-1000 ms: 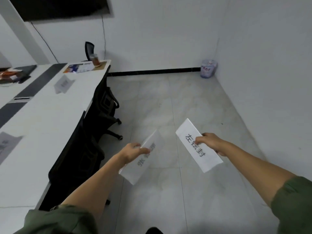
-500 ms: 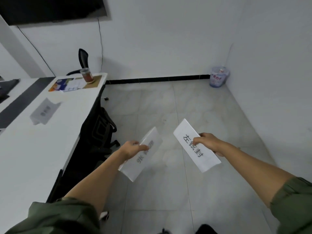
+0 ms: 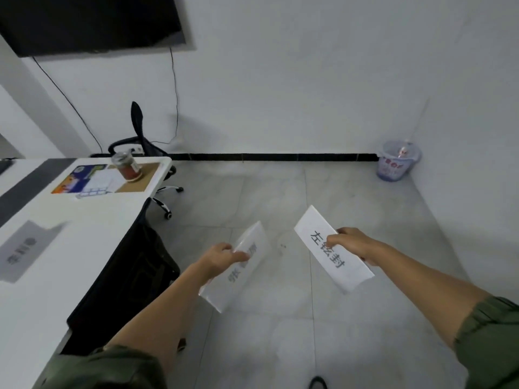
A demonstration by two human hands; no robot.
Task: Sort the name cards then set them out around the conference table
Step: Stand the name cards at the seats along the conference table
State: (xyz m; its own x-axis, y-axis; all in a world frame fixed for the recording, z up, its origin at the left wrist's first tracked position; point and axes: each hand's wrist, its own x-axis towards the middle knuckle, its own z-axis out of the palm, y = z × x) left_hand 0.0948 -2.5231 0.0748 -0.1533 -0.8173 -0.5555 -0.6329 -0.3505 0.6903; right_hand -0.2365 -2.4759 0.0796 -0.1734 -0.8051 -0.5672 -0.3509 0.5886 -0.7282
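Two white folded name cards are held in the air over the tiled floor, to the right of the desk. The left hand pinches one name card at its long edge, thumb on the printed face and fingers behind. This card is tilted, with its far end raised, and its grey lettering is blurred. The right hand grips the second name card the same way, thumb across dark printed characters. That card slants from upper left to lower right. The two cards are apart and do not touch each other.

A third name card lies on the desk near its left side, well back from the right edge. At the desk's far right corner a jar with red contents stands on a brown mat, beside a colourful printed sheet. A black chair is tucked against the desk's right edge. Another black chair stands past the far end. A dark screen hangs on the far wall. A translucent bin sits in the room's far right corner.
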